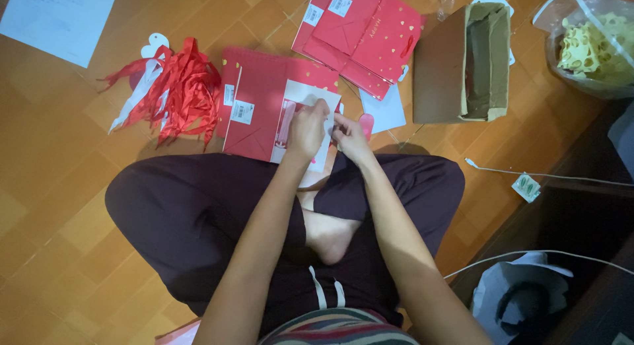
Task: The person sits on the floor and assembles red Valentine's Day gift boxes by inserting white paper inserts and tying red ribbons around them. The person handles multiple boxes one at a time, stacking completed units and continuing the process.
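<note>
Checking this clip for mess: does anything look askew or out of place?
Mostly orderly. The red ribbons lie in a tangled heap left of the flat red bags, and the brown cardboard box lies tipped on its side.

The person wears loose, dark maroon-brown trousers of soft cloth (198, 213), filling the middle of the frame. A white drawstring (323, 289) with two flat ends hangs at the waist, lower centre. Below it, at the bottom edge, shows the hem of a striped top (337, 328) in red, grey and pale bands. Both forearms are bare, without sleeves, and one foot (327, 236) at centre is bare too.
</note>
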